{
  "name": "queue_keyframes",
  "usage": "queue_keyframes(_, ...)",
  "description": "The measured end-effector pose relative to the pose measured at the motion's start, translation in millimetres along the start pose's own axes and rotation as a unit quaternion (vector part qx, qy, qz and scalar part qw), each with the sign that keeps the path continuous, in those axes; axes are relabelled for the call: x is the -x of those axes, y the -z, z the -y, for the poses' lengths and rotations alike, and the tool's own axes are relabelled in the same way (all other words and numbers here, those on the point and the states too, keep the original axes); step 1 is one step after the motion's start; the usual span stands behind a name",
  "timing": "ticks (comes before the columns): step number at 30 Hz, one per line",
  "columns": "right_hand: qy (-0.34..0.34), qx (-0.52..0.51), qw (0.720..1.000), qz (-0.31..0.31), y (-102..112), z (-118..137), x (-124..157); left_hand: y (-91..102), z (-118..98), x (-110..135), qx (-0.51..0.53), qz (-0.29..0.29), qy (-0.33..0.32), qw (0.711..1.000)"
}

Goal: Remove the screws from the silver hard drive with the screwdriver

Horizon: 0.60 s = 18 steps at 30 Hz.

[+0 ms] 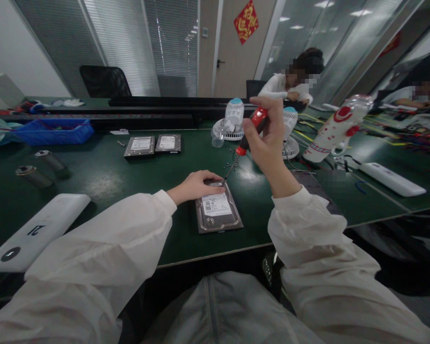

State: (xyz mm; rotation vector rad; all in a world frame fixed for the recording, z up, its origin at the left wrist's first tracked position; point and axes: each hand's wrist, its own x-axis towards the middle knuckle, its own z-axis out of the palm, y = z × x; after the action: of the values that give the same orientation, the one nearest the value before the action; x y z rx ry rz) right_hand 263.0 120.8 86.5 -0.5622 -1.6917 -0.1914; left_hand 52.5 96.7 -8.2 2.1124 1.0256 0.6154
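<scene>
A hard drive (pixel 218 212) lies label up on the green table in front of me. Its far end is steadied by my left hand (pixel 200 185), with the thumb across the label and the fingers over the upper edge. My right hand (pixel 270 136) is raised and closed round the red and black handle of a screwdriver (pixel 242 145). The shaft slants down to the drive's far right corner, where the tip appears to touch; the exact contact is too small to make out. Just beyond the drive, several small screws (pixel 232 165) are scattered.
Two more hard drives (pixel 139 145) lie behind to the left, near a blue tray (pixel 55 132). Small white fans (pixel 233 117) stand beyond my right hand. Metal cylinders (pixel 34 176) and a white device (pixel 39 231) are at left, a patterned bottle (pixel 335 129) at right. Other people sit across.
</scene>
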Motion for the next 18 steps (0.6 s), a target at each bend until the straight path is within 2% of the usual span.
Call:
queue_keyframes(5,-0.02,-0.104,0.992,0.062,-3.6,-2.0,1.6,-0.6,0.6,0.0,0.001,-0.002,0.0,1.0)
queue_keyframes(11,-0.041,-0.065,0.997,-0.006,-7.0,-4.2,2.1,0.7,-2.5,1.2,-0.003,-0.004,-0.003,1.0)
queue_keyframes(18,-0.081,-0.157,0.984,0.017,-2.7,1.1,-1.8,3.4,-4.3,1.9,-0.013,0.003,0.0,1.0)
